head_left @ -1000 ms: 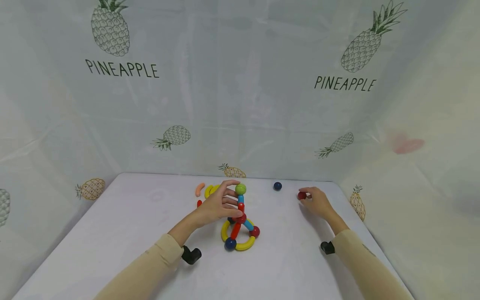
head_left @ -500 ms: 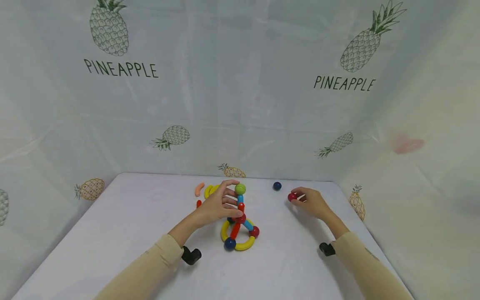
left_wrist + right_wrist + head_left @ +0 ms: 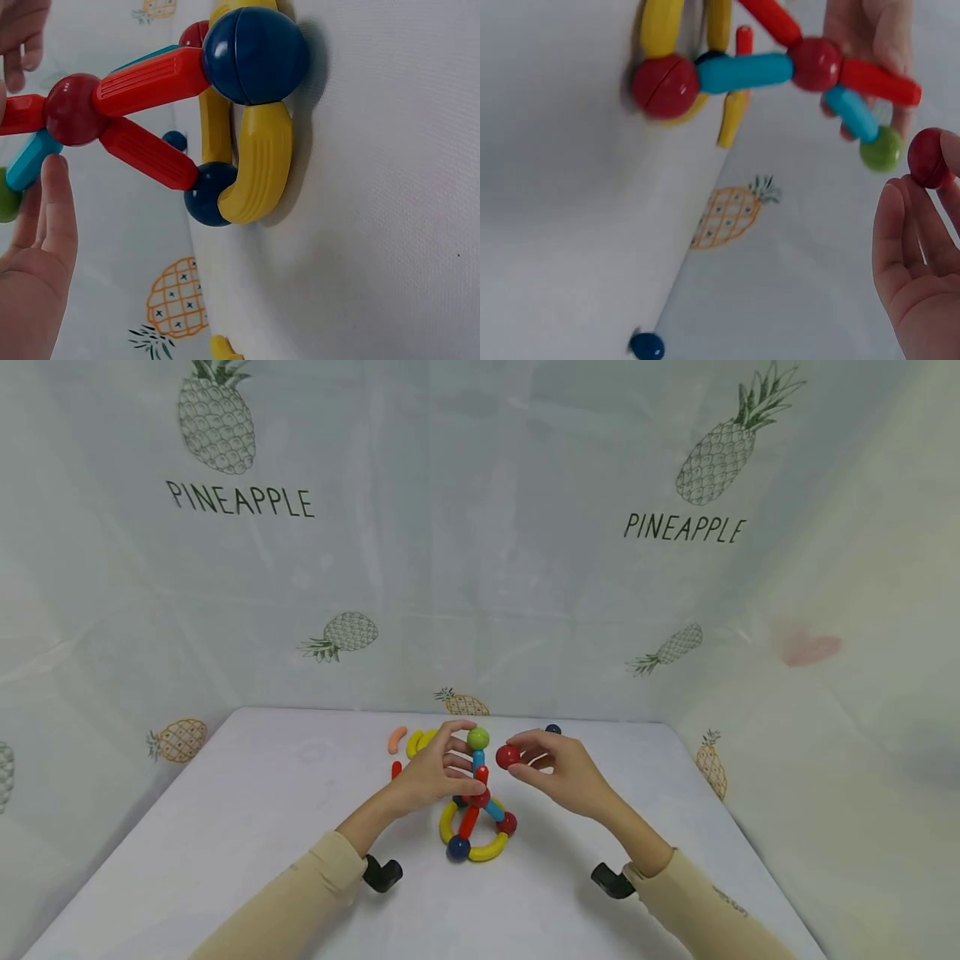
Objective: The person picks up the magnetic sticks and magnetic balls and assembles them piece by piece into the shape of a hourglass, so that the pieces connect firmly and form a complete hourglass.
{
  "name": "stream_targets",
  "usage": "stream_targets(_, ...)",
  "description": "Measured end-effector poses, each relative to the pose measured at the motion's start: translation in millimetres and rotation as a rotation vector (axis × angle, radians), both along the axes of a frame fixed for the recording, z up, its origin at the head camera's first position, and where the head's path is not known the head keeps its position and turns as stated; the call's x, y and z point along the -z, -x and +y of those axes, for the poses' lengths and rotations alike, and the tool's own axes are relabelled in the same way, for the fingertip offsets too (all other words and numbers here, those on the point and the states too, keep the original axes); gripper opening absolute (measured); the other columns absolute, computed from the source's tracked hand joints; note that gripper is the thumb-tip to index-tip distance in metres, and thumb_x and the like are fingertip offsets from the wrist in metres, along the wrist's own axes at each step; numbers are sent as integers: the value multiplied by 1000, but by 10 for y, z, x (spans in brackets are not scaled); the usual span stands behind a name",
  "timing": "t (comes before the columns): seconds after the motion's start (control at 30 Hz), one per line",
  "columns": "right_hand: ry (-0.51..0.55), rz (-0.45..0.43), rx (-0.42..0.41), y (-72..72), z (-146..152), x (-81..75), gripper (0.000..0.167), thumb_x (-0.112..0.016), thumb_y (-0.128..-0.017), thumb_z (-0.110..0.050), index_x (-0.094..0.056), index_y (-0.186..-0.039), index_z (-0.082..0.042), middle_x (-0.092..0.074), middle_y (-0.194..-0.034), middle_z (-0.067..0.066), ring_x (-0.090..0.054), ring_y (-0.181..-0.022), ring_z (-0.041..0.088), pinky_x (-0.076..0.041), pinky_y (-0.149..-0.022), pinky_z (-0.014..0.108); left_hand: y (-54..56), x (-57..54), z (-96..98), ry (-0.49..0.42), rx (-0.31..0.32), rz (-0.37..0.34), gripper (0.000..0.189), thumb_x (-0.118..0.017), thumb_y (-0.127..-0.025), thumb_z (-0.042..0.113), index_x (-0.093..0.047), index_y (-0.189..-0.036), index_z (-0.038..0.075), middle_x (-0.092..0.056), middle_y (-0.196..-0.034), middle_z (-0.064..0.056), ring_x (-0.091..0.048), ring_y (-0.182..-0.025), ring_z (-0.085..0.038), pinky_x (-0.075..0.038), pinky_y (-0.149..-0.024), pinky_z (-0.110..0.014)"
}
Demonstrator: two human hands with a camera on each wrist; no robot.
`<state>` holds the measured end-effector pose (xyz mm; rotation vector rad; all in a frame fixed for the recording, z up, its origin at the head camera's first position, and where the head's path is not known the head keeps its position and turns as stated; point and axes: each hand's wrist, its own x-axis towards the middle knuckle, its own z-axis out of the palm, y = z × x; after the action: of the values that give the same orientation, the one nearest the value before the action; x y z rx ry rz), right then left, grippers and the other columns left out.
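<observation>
While right hand (image 3: pixel 567 774) pinches glossy red ball (image 3: pixel 507 756), left hand (image 3: pixel 431 777), half-curled, holds green-topped multicoloured frame (image 3: pixel 469 822).

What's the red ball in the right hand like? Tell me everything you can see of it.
The red ball is round and glossy, a deep red with light glinting off it; it looks like plastic. It is in the grip of the right hand, pinched between thumb and fingertips, which hide part of it. It is held up off the white table, to the right of the green ball in the head view, with a small gap between; only the hand is seen touching it.
</observation>
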<state>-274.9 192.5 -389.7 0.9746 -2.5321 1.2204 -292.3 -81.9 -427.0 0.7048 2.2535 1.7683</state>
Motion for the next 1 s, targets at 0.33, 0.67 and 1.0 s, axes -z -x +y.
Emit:
stream_targets(0.33,36,4,-76,-90,-260,-31,31,-81,-97,-16,-72,-126,-14,-75,-116,-4,-73,-96,14,-63,-85,30,-10,20,-9,-10,5,12,90,-87,-90,19,-32,-160,27,-59,-132,-14,-69,-115,-27,-62,-96,-41)
stream_targets(0.67,20,-7,-54,-88,-253,-14,32,-80,-97,-15,-72,-127,-13,-74,-117,-3,-73,-96,14,-63,-86,28,-20,20,-20,-24,7,0,88,-87,-90,19,-32,-159,30,-58,-132,-13,-69,-115,-27,-61,-97,-40)
stream_targets(1.0,35,-21,-61,-53,-211,31,32,-79,-98,-17,-70,-128,-15,-74,-120,-3,-73,-99,13,-62,-88,28,-6,35,-18,-22,7,9,90,-87,-91,19,-29,-161,23,-58,-134,-16,-70,-115,-27,-61,-97,-39)
